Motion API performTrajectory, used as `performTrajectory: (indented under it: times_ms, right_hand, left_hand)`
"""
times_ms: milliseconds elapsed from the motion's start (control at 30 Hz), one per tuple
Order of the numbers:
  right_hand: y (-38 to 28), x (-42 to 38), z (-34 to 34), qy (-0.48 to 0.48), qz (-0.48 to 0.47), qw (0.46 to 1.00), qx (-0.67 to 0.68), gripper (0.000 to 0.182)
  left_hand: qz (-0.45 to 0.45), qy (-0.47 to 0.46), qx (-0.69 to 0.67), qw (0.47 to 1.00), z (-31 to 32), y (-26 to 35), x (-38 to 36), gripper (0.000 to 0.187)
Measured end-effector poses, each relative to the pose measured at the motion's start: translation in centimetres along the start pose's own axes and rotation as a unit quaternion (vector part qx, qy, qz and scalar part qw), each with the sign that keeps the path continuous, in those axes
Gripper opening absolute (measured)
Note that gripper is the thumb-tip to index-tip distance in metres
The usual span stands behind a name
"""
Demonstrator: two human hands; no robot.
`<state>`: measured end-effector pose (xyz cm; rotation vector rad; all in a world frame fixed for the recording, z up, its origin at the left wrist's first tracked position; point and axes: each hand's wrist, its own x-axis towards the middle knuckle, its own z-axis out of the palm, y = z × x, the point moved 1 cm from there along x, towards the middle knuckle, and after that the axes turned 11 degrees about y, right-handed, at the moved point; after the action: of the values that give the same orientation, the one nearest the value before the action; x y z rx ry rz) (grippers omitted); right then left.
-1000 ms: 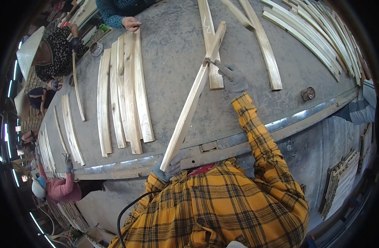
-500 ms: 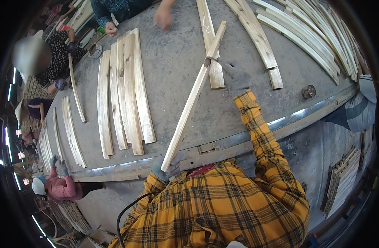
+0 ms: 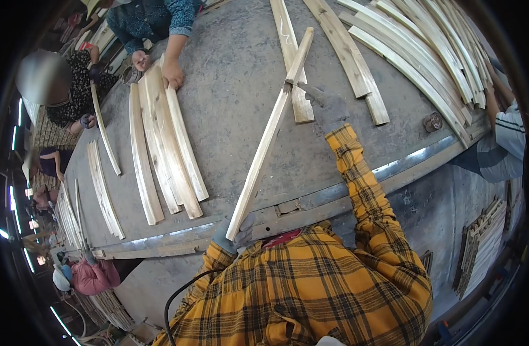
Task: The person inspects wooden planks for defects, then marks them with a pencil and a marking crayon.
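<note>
A long wooden slat (image 3: pixel 263 151) slants up from my body over the table, its far end pointing away from me. My left hand (image 3: pixel 239 228), in a grey glove, is closed around its near end. My right hand (image 3: pixel 329 107), also gloved, is closed on a small dark flat tool (image 3: pixel 302 87) whose tip touches the slat at a dark spot past its middle. The exact kind of tool cannot be made out. Beyond the slat lies a wider board (image 3: pixel 302 108) with a pale squiggle on it.
Several slats (image 3: pixel 171 147) lie on the grey table (image 3: pixel 235 86) at left, where a co-worker's hand (image 3: pixel 172 74) rests on them. More boards (image 3: pixel 356 63) and a slat pile (image 3: pixel 431 40) are at right, near a small tin (image 3: pixel 432 121). Other people stand around the table.
The co-worker opposite has reached down onto the left slats, which have shifted slightly and closed up. Some slats at right have moved. My hands and slat stay almost in place.
</note>
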<state>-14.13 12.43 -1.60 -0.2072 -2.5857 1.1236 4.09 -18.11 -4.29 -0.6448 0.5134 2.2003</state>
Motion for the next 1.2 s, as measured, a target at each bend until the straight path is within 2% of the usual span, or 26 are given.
performTrajectory:
  times_ms: [67, 167, 200, 267, 300, 333, 367, 433, 467, 533, 600, 667, 700, 733, 800, 833, 867, 900, 933, 967, 1000, 1067, 1100, 1133, 1167, 1200]
  right_hand:
    - [-1.3, -0.6, -0.9, -0.102, 0.003, 0.995, -0.008, 0.052]
    - [0.9, -2.3, -2.1, -0.135, -0.034, 0.989, 0.046, 0.05]
    - [1.5, -2.8, -4.3, -0.115, -0.025, 0.993, 0.029, 0.05]
    - [2.0, -4.3, -7.7, 0.055, 0.018, 0.997, 0.053, 0.039]
    - [3.4, -4.8, -9.9, 0.135, 0.067, 0.982, -0.113, 0.041]
    - [7.0, -4.8, -11.5, 0.211, 0.018, 0.956, -0.205, 0.048]
    - [11.1, -5.2, -13.0, 0.275, -0.027, 0.916, -0.289, 0.055]
    - [13.0, -5.9, -16.8, 0.268, 0.105, 0.907, -0.309, 0.07]
    - [13.4, -5.8, -17.6, 0.268, 0.111, 0.904, -0.314, 0.07]
    - [10.9, -6.9, -17.0, 0.254, 0.235, 0.848, -0.402, 0.083]
    - [12.2, -6.2, -17.0, 0.235, 0.281, 0.835, -0.412, 0.092]
    - [13.0, -5.0, -16.6, 0.167, 0.326, 0.842, -0.396, 0.101]
    - [16.4, -4.8, -15.4, 0.183, 0.272, 0.842, -0.428, 0.097]
    - [15.3, -3.9, -14.6, 0.136, 0.311, 0.845, -0.413, 0.089]
    - [15.4, -3.4, -15.3, 0.177, 0.301, 0.865, -0.36, 0.076]
    - [15.0, -3.5, -15.6, 0.183, 0.31, 0.862, -0.356, 0.076]
    - [14.4, -3.7, -15.7, 0.18, 0.326, 0.874, -0.313, 0.072]
    - [13.4, -3.8, -15.8, 0.178, 0.338, 0.883, -0.271, 0.068]
    - [10.8, -4.4, -15.9, 0.184, 0.269, 0.919, -0.223, 0.064]
    - [8.0, -5.8, -11.1, 0.17, 0.194, 0.945, -0.202, 0.06]
    - [6.0, -6.8, -9.0, 0.197, 0.183, 0.938, -0.22, 0.057]
    - [3.1, -8.4, -7.6, 0.226, 0.174, 0.928, -0.241, 0.055]
    - [1.8, -8.9, -7.6, 0.169, 0.173, 0.948, -0.206, 0.053]
    - [1.3, -9.0, -7.8, 0.113, 0.17, 0.964, -0.17, 0.051]
    - [4.7, -9.5, -8.6, 0.201, 0.061, 0.96, -0.186, 0.048]
    - [9.3, -10.0, -10.3, 0.283, -0.051, 0.938, -0.195, 0.046]
  left_hand:
    - [-0.011, 0.008, 0.001, 1.0, 0.1, 0.4, -0.4, 0.036]
    - [0.097, 0.241, 0.263, 0.929, 1.2, 1.1, -0.3, 0.035]
    - [0.084, 0.217, 0.274, 0.933, 1.3, 0.7, 0.9, 0.035]
    - [0.232, 0.262, 0.299, 0.888, -0.1, 0.9, 2.6, 0.034]
    - [0.254, 0.235, 0.313, 0.885, -1.6, 0.9, 4.5, 0.031]
    - [0.246, 0.226, 0.313, 0.889, -0.4, 0.7, 5.7, 0.031]
    - [0.294, 0.233, 0.338, 0.863, 1.7, 0.8, 6.4, 0.035]
    - [0.352, 0.243, 0.384, 0.818, 3.3, 1.4, 9.7, 0.042]
    - [0.341, 0.255, 0.368, 0.826, 3.6, 1.6, 11.6, 0.043]
    - [0.338, 0.262, 0.365, 0.827, 3.8, 5.1, 11.6, 0.045]
    - [0.408, 0.224, 0.387, 0.796, 2.1, 7.2, 17.0, 0.053]
    - [0.249, 0.349, 0.684, 0.59, 5.4, 8.2, 18.0, 0.066]
    - [0.352, 0.403, 0.747, 0.395, 6.9, 7.1, 18.0, 0.077]
    - [0.358, 0.395, 0.75, 0.391, 7.5, 7.3, 18.4, 0.077]
    - [0.502, 0.271, 0.675, 0.469, 10.6, 6.6, 19.1, 0.079]
    - [0.469, 0.18, 0.608, 0.615, 11.9, 5.0, 19.7, 0.073]
    - [0.316, 0.116, 0.536, 0.775, 13.0, 3.8, 20.2, 0.068]
    - [0.144, 0.047, 0.431, 0.889, 14.2, 2.4, 20.7, 0.064]
    - [0.062, -0.016, 0.365, 0.929, 14.8, 0.6, 22.0, 0.061]
    - [-0.033, -0.079, 0.264, 0.961, 10.5, 0.0, 24.4, 0.06]
    - [-0.038, -0.082, 0.266, 0.96, 11.7, -1.4, 24.5, 0.06]
    - [-0.17, -0.05, 0.159, 0.971, 14.6, -4.2, 24.2, 0.058]
    - [-0.173, -0.053, 0.159, 0.97, 13.7, -4.6, 25.6, 0.058]
    - [-0.242, -0.052, 0.071, 0.966, 11.7, -5.1, 28.1, 0.057]
    - [-0.306, -0.05, -0.018, 0.95, 10.8, -5.0, 29.5, 0.056]
    - [-0.303, -0.054, -0.019, 0.951, 10.8, -4.0, 29.2, 0.056]
